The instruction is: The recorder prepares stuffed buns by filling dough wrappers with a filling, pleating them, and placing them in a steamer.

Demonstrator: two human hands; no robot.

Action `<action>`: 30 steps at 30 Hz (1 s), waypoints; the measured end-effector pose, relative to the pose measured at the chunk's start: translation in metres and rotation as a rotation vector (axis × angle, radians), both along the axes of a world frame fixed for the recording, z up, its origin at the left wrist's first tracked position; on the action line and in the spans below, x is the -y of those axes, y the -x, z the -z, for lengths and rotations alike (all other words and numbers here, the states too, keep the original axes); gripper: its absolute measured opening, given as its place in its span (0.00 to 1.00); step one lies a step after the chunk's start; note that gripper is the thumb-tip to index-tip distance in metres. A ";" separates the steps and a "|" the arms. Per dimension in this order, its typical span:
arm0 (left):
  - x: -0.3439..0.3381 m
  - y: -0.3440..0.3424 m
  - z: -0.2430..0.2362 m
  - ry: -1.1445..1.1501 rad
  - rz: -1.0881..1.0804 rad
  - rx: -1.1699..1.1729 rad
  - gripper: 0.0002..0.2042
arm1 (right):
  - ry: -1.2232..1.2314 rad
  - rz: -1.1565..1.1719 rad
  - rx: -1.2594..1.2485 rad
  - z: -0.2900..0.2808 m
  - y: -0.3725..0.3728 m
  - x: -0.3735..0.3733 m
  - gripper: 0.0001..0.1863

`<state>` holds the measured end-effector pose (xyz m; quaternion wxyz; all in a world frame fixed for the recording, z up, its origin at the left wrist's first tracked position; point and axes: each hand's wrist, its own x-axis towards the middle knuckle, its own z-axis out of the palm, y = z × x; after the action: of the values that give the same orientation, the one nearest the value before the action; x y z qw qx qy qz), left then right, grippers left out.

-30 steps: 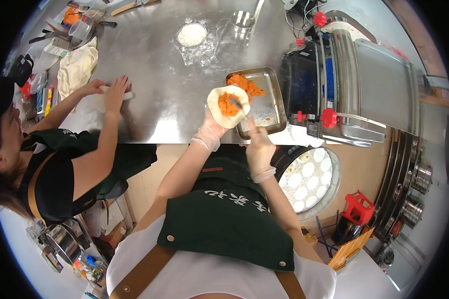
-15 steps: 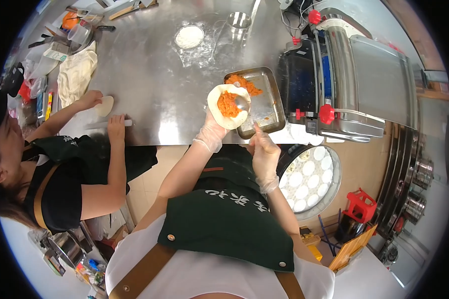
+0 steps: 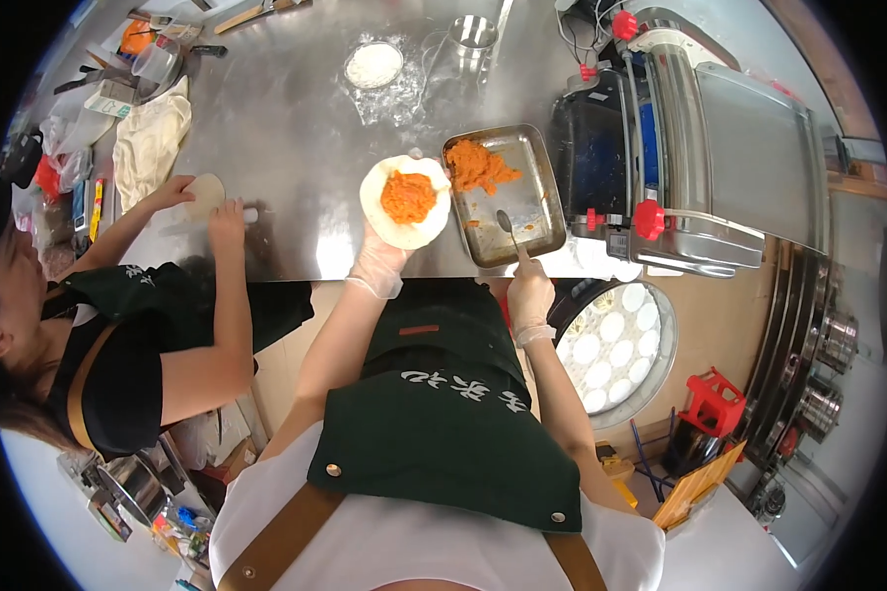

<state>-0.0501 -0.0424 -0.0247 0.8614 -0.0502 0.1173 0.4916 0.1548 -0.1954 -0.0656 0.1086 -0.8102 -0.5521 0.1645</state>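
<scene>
A clear-gloved left hand (image 3: 384, 258) supports a pale, round dough wrapper (image 3: 376, 200) from below, fingers grasping its edge, beside a rectangular metal tray (image 3: 534, 175) on the stainless-steel surface (image 3: 286, 118). A smooth orange filling mound (image 3: 409, 198) sits at the wrapper's centre. The gloved right hand (image 3: 530, 295) has its fingers clenched around a slim metal spoon (image 3: 506, 223), its bowl within the tray's outline.

Left grip (image 3: 380, 259) palm-up, right grip (image 3: 531, 294) (a little farther back) curled, knuckles upward.
</scene>
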 end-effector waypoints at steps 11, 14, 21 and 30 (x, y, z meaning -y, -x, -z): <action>0.018 0.021 0.018 0.037 -0.079 -0.118 0.12 | -0.117 -0.134 -0.373 0.017 0.010 -0.014 0.15; 0.019 0.024 0.022 0.078 -0.100 -0.133 0.11 | -0.045 -0.140 -0.394 0.007 0.009 -0.011 0.26; 0.020 0.025 0.046 0.089 -0.059 -0.018 0.09 | 0.184 0.456 -1.195 -0.025 0.011 -0.023 0.18; 0.015 -0.025 0.012 -0.084 0.016 -0.184 0.13 | -0.507 -0.345 -0.026 -0.057 0.071 -0.014 0.30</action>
<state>-0.0253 -0.0579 -0.0371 0.8523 0.0324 0.1758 0.4916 0.0834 -0.1815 -0.0081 0.2849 -0.6494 -0.7034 0.0479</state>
